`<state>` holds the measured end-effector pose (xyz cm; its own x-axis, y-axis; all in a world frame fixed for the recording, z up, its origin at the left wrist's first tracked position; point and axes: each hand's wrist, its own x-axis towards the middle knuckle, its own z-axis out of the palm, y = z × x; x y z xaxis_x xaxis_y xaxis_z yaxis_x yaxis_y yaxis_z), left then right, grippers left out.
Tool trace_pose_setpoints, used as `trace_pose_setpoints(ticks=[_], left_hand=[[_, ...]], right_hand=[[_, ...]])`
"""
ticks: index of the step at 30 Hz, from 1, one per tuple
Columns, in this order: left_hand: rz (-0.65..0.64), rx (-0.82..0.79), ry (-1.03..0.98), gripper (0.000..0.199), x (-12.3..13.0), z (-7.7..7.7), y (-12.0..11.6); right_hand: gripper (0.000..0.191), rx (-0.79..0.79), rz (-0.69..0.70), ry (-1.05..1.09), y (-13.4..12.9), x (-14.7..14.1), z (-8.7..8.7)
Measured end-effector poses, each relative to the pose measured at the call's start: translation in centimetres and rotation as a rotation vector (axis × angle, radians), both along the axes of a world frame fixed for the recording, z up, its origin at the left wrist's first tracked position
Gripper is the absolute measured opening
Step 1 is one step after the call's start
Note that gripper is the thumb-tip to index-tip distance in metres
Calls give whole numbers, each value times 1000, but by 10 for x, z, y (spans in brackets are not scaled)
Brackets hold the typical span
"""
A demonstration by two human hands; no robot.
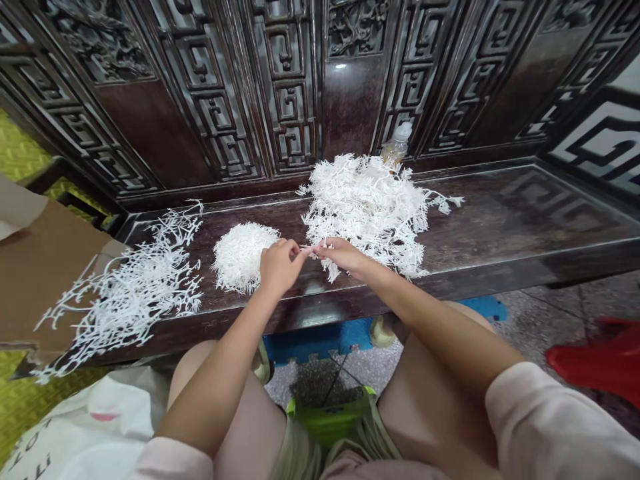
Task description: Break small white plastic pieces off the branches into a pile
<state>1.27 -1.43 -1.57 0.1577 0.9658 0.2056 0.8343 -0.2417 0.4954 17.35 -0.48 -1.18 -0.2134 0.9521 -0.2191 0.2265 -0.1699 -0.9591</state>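
Note:
My left hand (281,268) and my right hand (343,255) meet above the dark wooden bench, fingertips pinched close together. Between them is a small white branching sprig (329,246), mostly hidden by the fingers. Just behind my right hand lies a big heap of white feathery sprigs (367,200), which look like plastic. Beside my left hand sits a rounded pile of small white pieces (243,257). Farther left, a tangle of bare white branched stems (135,293) spreads over the bench and past its front edge.
A clear bottle with a white cap (399,141) stands behind the heap, against the carved wooden backrest (287,87). Brown cardboard (55,267) is at the left, above a white printed bag (95,420). A red plastic stool (600,363) is on the floor at right.

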Motion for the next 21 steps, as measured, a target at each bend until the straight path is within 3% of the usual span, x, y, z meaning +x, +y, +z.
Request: trace_pose_setpoints(ticks=[4,7,16,21], left_hand=[[-9,96,117,35,21,2,-13],[7,61,102,34,22,2,-14],[-24,-189,-362,36,20,-7,-9],[60,-212,-362,26,20,-7,-6]], right_hand=[[25,-26,9,133,0,0,-4],[26,-19,19,159,1,1,-4],[19,-44,27,154,-3,1,6],[26,-3,133,111,-4,2,8]])
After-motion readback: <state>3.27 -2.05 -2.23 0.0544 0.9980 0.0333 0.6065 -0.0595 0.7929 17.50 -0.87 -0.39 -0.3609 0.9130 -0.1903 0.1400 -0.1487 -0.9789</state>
